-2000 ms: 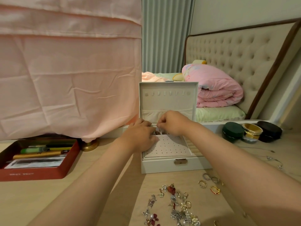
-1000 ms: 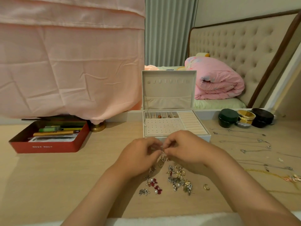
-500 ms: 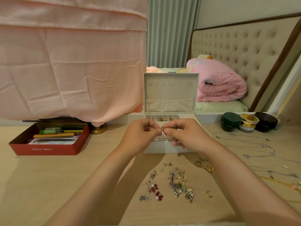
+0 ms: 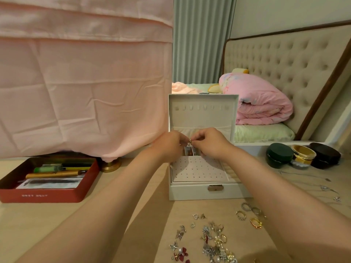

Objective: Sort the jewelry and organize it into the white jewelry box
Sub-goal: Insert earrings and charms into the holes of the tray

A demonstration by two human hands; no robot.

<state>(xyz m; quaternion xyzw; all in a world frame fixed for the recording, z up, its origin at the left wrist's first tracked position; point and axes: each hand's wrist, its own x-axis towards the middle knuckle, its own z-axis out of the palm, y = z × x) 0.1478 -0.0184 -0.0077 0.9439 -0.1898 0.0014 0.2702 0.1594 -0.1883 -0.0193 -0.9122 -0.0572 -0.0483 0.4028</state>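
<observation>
While most of the sorting lies ahead of us, we have one small gold-toned piece (image 4: 189, 143) pinched between the fingertips of both hands. Our left hand (image 4: 169, 147) and right hand (image 4: 210, 143) are curled onto it just above the rear compartments (image 4: 190, 153) of the white jewelry box (image 4: 205, 192). That box stands open on the wooden table (image 4: 38, 228), its lid upright. A few small items show in those back slots, too small for us to name. The perforated panel (image 4: 197, 169) looks bare, and the lid hooks (image 4: 203, 107) carry nothing.

At six o'clock from the box a loose pile of jewelry (image 4: 214, 242) waits on the table, with several rings (image 4: 250, 213) at five o'clock and thin necklaces (image 4: 322, 186) at three o'clock. We judge the task early: a handful placed, the bulk unsorted. Further out, a red tin (image 4: 38, 196) sits at nine o'clock and three jars (image 4: 279, 154) at two o'clock.
</observation>
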